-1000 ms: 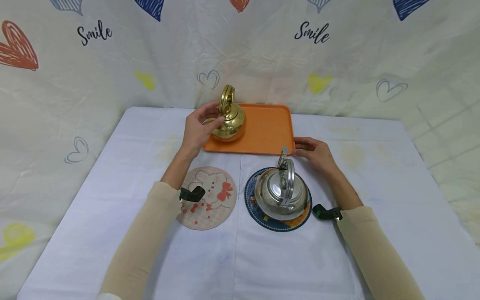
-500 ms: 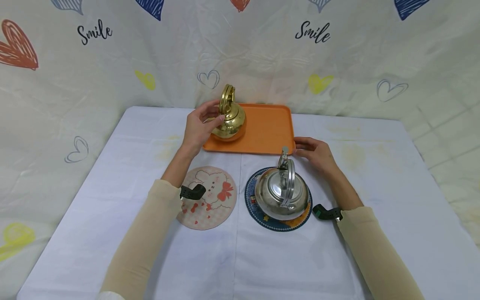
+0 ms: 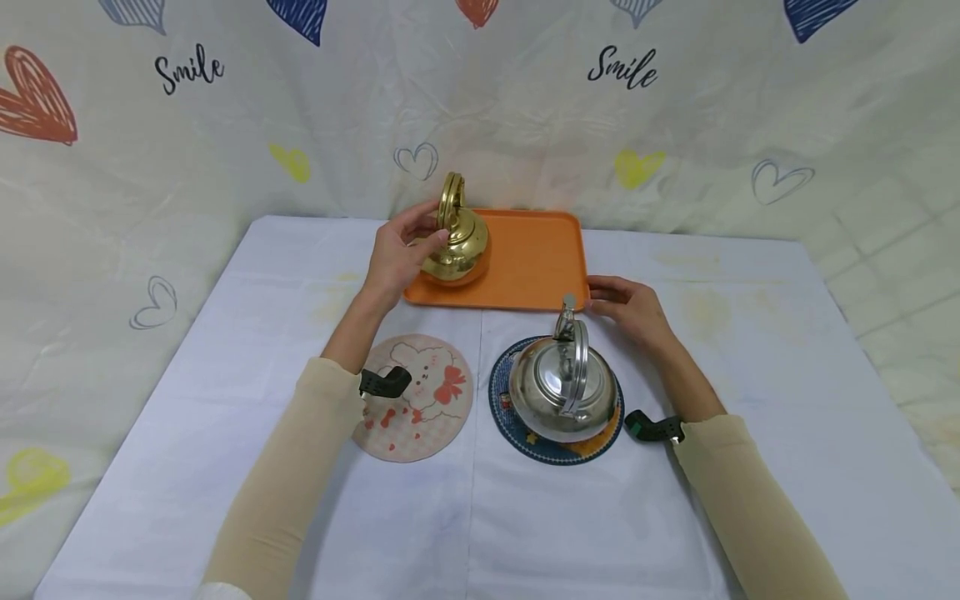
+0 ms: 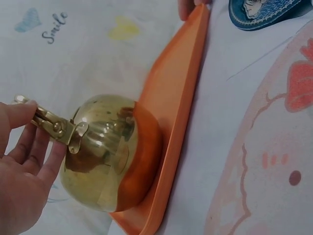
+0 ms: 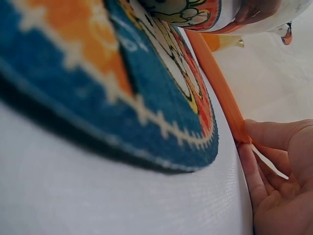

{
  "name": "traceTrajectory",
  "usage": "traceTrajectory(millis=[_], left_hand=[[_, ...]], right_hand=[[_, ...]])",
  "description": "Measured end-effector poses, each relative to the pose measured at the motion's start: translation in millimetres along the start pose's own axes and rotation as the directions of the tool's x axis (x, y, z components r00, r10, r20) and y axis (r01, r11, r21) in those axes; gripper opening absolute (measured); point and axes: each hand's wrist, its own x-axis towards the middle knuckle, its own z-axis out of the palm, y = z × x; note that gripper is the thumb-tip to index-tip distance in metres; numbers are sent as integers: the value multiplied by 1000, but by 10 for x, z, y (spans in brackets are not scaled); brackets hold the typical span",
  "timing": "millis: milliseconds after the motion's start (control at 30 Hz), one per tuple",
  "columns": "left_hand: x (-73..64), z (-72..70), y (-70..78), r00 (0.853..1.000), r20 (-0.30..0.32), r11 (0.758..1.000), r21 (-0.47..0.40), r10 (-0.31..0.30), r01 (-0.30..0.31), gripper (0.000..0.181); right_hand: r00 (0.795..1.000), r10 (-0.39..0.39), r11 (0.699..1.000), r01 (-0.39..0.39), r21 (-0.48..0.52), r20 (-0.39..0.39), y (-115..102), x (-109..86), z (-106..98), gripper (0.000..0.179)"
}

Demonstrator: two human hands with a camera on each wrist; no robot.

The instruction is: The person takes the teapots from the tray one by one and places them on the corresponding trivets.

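Note:
A small gold kettle (image 3: 463, 248) stands on the left end of the orange tray (image 3: 536, 260). With thumb and fingers, my left hand (image 3: 396, 254) holds its raised handle, seen closer in the left wrist view on the kettle (image 4: 100, 161). At the tray's front right corner, my right hand (image 3: 633, 315) pinches the rim; the right wrist view has the thumb (image 5: 271, 133) on one side of that corner and a finger on the other. Nearer to me, a silver kettle (image 3: 543, 398) with its handle up sits on a round blue mat (image 3: 501, 421).
A round pink mat with a rabbit picture (image 3: 405, 425) lies left of the blue one, partly under the left wrist camera. White cloth (image 3: 480, 533) covers the table. A curtain printed with hearts (image 3: 510, 100) hangs right behind the tray.

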Motion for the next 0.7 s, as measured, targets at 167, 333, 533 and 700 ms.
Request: traceTrajectory(millis=[167, 333, 533, 700], left_hand=[[8, 8, 7, 1000, 8, 1000, 6, -11, 11, 46], [6, 3, -3, 1000, 2, 1000, 2, -4, 4, 41], [5, -5, -18, 1000, 0, 1000, 4, 12, -12, 40], [13, -3, -31, 1000, 1, 1000, 17, 14, -14, 39]], right_hand=[[1000, -3, 1000, 3, -13, 4, 0, -7, -4, 50], [1000, -5, 1000, 5, -11, 6, -18, -13, -5, 49], [1000, -11, 1000, 11, -14, 8, -27, -14, -7, 49], [1000, -6, 1000, 6, -20, 11, -26, -17, -7, 49]])
